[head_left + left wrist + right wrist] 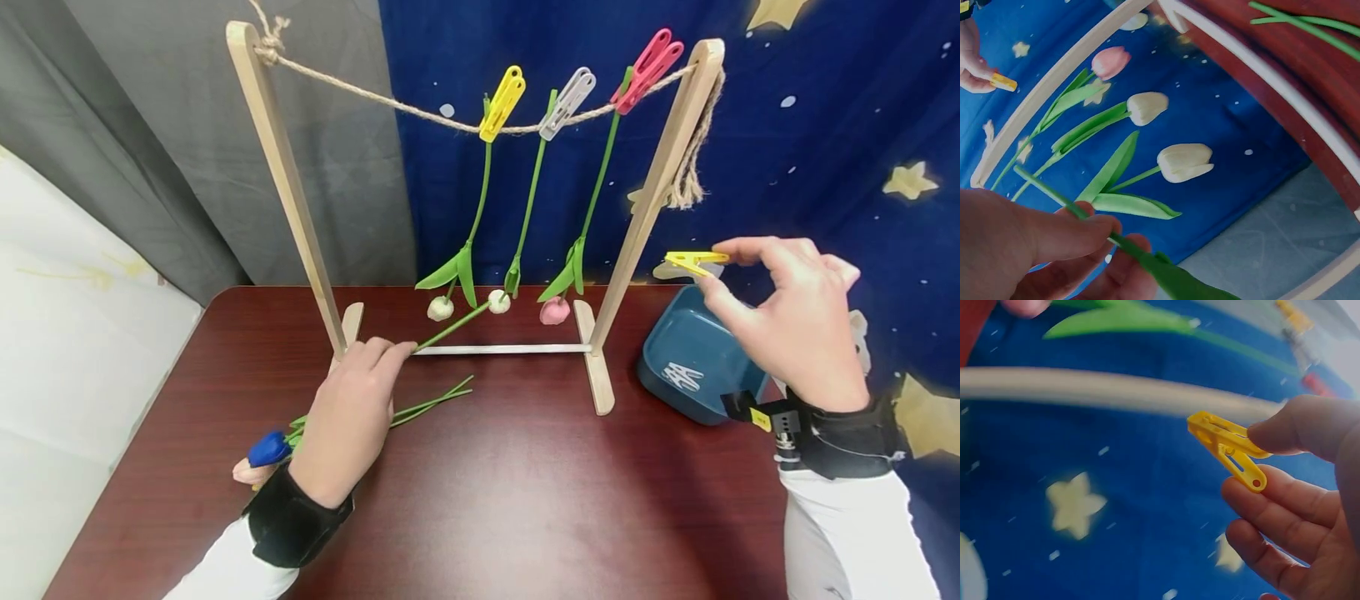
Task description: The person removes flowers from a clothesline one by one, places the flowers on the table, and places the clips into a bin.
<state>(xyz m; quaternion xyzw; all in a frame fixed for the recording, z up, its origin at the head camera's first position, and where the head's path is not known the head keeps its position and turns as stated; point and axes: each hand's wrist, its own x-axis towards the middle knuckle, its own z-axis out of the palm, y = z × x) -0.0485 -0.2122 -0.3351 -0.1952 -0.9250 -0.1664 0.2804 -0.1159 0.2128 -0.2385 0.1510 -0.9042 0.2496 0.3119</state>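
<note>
My left hand [352, 408] pinches the green stem [1047, 189] of an artificial tulip, whose leaf shows in the left wrist view and whose bloom is hidden. The bare stem end points up and right, in front of the hanging flowers. Between thumb and fingers my right hand [795, 317] holds a yellow clothespin [1225, 447], beyond the rack's right post. Two white tulips [441, 308] and a pink tulip [555, 311] hang upside down from a rope [375, 97]. A yellow clothespin [502, 104], a pale grey clothespin [567, 103] and a red clothespin [648, 71] clip them.
The wooden rack [288, 179] stands at the table's back, a white bar [502, 350] low between its feet. Right of it, a blue bin [660, 396] holds white clothespins [682, 377]. A blue tulip [268, 450] and a pale pink one [250, 472] lie partly behind my left hand.
</note>
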